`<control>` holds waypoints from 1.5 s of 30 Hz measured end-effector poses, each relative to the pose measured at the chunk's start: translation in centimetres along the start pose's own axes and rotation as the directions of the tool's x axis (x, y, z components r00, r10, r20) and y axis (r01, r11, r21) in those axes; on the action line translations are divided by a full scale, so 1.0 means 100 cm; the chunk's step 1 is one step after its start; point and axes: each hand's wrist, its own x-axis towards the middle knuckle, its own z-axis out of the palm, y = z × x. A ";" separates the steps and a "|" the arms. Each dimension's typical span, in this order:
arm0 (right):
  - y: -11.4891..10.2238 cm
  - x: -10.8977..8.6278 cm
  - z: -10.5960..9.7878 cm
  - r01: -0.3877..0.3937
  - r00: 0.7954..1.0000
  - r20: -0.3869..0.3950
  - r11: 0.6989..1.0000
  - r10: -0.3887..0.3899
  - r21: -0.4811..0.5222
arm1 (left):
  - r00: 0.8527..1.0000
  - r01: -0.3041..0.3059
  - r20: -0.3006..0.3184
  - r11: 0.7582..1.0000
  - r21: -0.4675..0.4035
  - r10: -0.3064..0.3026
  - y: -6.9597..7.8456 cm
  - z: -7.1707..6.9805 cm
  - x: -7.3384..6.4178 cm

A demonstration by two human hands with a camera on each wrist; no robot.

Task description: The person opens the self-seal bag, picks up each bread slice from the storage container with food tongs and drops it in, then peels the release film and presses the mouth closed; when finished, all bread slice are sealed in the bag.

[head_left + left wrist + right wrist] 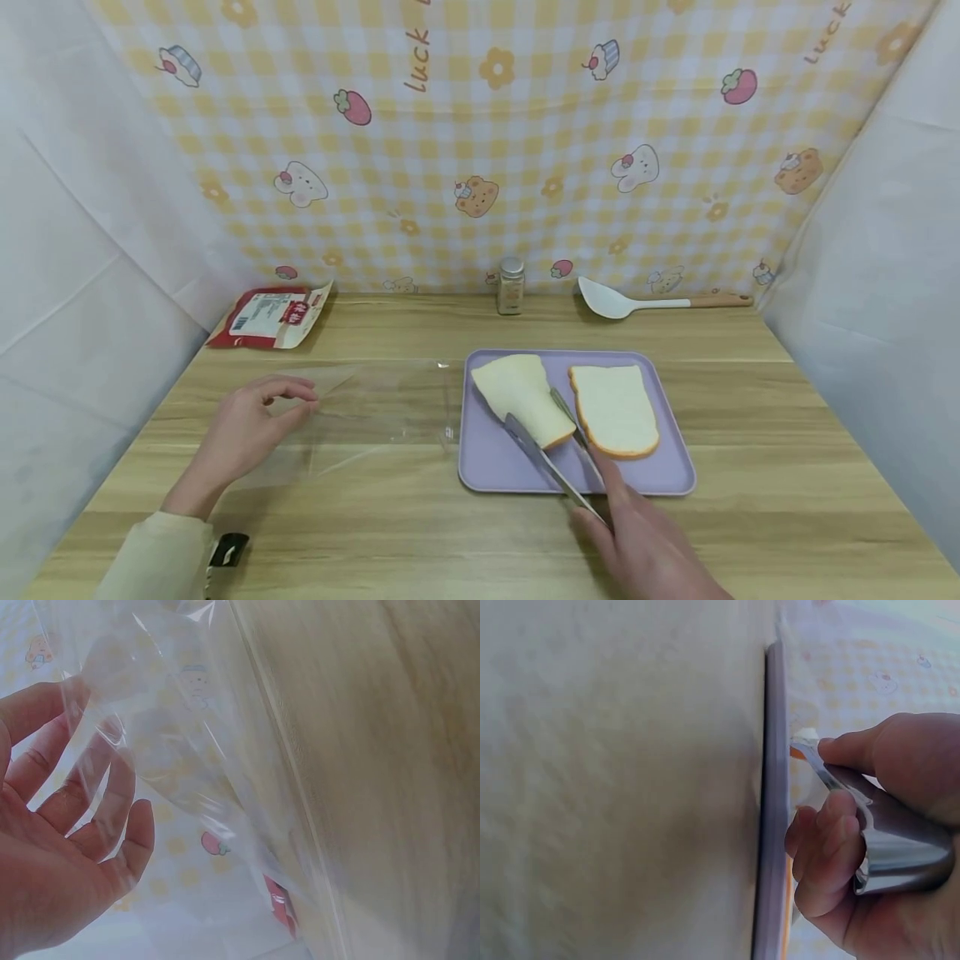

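Polished metal tongs (557,475) lie in the grasp of the right hand (641,533), at the near right corner area of a lilac tray (495,475). Their tips reach over the left bread slice (517,383), one on its pale top, the other along its right side; whether they squeeze it I cannot tell. The slice sits ahead and to the left of that hand, askew, its far left corner close to the tray's rim. The left hand (251,425) pinches a clear plastic bag (390,404) between thumb and forefinger; the bag's far end comes right up to the tray's left edge.

The right bread slice (615,408) lies flat near the tray's right side, soft and white with an orange-brown crust. Bare wood grain of the tabletop (780,500) shows in front of the tray and to its right. Along the back, beside a checked cloth (555,158), stand a capped glass jar (511,287), with a white-headed, wooden-handled spatula (611,302) to its right and a glossy red-and-cream packet (270,318) at far left.
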 end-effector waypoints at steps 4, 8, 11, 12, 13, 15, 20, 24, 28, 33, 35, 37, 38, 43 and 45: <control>0.000 0.001 -0.008 0.037 0.999 -0.008 0.999 -0.037 0.017 | 1.000 -0.004 -0.022 1.000 0.026 0.004 -0.002 0.000 -0.001; 0.003 0.004 -0.015 0.140 0.987 -0.079 0.990 -0.139 0.010 | 1.000 -0.007 -0.027 0.999 0.032 0.008 -0.003 0.000 -0.001; 0.006 0.005 -0.020 0.238 0.958 -0.158 0.971 -0.240 -0.027 | 1.000 -0.014 -0.024 1.000 0.028 0.014 -0.002 0.000 -0.001; 0.006 0.006 -0.021 0.261 0.949 -0.172 0.964 -0.265 -0.042 | 1.000 -0.016 -0.021 1.000 0.025 0.017 -0.002 0.000 -0.001; 0.007 0.007 -0.023 0.284 0.939 -0.184 0.957 -0.290 -0.057 | 1.000 -0.018 -0.017 1.000 0.020 0.018 -0.002 0.000 -0.001; 0.007 0.008 -0.026 0.308 0.929 -0.184 0.947 -0.320 -0.088 | 1.000 -0.018 -0.011 1.000 0.013 0.019 -0.002 0.000 0.000; 0.006 0.008 -0.032 0.354 0.911 -0.173 0.924 -0.375 -0.144 | 1.000 -0.008 0.002 1.000 0.003 0.008 -0.001 0.000 -0.001; 0.005 0.008 -0.033 0.388 0.889 -0.175 0.898 -0.424 -0.205 | 1.000 -0.002 0.003 1.000 0.012 0.002 -0.001 0.000 -0.002; 0.003 0.007 -0.033 0.389 0.890 -0.155 0.891 -0.429 -0.235 | 1.000 0.001 0.007 1.000 0.011 -0.001 0.000 0.001 -0.001; 0.002 0.005 -0.034 0.411 0.883 -0.131 0.876 -0.452 -0.253 | 1.000 0.003 0.001 1.000 0.008 -0.003 -0.001 0.001 0.000; 0.001 0.003 -0.034 0.412 0.883 -0.119 0.871 -0.455 -0.268 | 1.000 -0.001 -0.005 1.000 0.014 0.001 -0.001 0.001 0.000; 0.001 0.002 -0.035 0.405 0.889 -0.102 0.870 -0.447 -0.281 | 1.000 -0.001 -0.006 1.000 0.016 0.001 -0.001 0.001 0.000; 0.000 0.001 -0.035 0.403 0.890 -0.097 0.869 -0.445 -0.288 | 1.000 -0.001 -0.005 1.000 0.015 0.001 0.000 0.001 0.000; -0.003 0.001 -0.036 0.395 0.894 -0.077 0.857 -0.442 -0.332 | 1.000 0.013 0.008 1.000 0.007 -0.013 0.001 0.001 -0.001; -0.004 0.001 -0.037 0.401 0.890 -0.072 0.849 -0.450 -0.344 | 1.000 0.017 0.011 1.000 0.008 -0.017 0.002 0.000 -0.002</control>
